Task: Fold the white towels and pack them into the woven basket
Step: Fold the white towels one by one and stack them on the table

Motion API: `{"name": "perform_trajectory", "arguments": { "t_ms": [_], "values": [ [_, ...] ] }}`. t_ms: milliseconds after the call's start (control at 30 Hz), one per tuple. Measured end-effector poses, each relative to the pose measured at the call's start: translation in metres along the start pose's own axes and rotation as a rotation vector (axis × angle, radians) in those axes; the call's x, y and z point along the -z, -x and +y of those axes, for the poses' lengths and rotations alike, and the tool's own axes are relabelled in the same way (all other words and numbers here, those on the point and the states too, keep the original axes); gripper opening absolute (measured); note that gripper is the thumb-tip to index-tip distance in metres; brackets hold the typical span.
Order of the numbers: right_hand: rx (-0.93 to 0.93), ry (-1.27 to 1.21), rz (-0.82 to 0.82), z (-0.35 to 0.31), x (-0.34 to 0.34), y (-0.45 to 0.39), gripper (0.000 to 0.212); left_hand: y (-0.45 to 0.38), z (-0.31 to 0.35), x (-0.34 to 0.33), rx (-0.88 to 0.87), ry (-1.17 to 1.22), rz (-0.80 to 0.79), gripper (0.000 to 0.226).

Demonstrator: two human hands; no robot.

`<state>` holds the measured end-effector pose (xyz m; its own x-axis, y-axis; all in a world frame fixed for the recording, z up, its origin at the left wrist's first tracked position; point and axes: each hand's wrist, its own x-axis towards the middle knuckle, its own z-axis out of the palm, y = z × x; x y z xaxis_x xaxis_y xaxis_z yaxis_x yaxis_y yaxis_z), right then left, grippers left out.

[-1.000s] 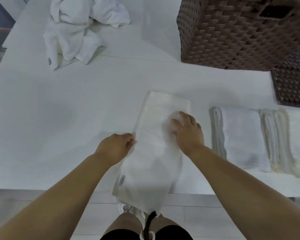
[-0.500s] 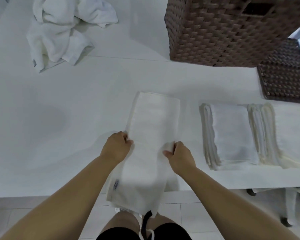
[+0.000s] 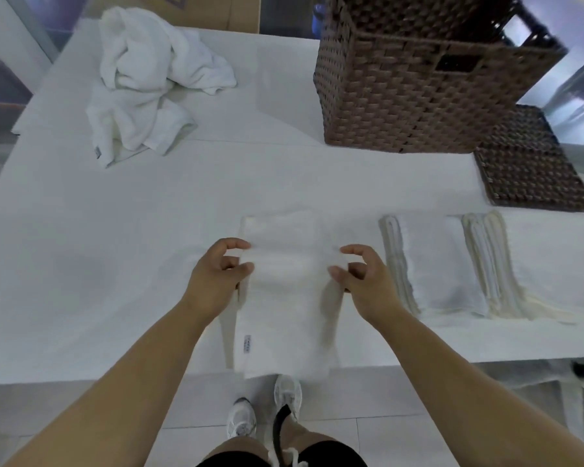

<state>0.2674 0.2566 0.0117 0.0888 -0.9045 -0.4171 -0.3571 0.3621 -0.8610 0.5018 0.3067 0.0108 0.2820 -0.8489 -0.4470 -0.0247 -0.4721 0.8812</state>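
Here, my left hand [image 3: 216, 274] and right hand [image 3: 361, 278] each had curled fingers [image 3: 240, 246] pinching a side edge of the towel [image 3: 284, 315], which lay on the table [image 3: 81, 281] with its near end over the edge. Folded towels [image 3: 442, 267] lay just right; the basket [image 3: 418, 89] stood beyond, a crumpled pile [image 3: 145, 82] far left.

Both hands are lifting off the bench now: left hand [image 3: 220, 274] and right hand [image 3: 361, 278] are pinching the side edges of the long folded towel [image 3: 284, 318], where a second ago the right was pressing flat on it. The towel's near end, previously hanging past the bench [image 3: 81, 281] edge, is getting raised and doubled toward the far end.
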Motion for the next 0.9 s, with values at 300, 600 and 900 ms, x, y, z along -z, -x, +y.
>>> {"name": "perform_trajectory", "arguments": {
  "t_ms": [300,600,900],
  "values": [
    [0.28,0.546,0.077,-0.059,0.005,0.027,0.045,0.031,0.045,0.008,-0.332,-0.411,0.088,0.052],
    [0.347,0.475,-0.067,-0.067,0.018,0.038,0.027,0.043,0.053,0.021,-0.466,-0.554,-0.014,0.018],
    [0.094,0.363,-0.108,-0.05,0.019,0.034,0.049,0.032,0.038,0.025,-0.231,-0.447,-0.06,0.036]
  ]
}}
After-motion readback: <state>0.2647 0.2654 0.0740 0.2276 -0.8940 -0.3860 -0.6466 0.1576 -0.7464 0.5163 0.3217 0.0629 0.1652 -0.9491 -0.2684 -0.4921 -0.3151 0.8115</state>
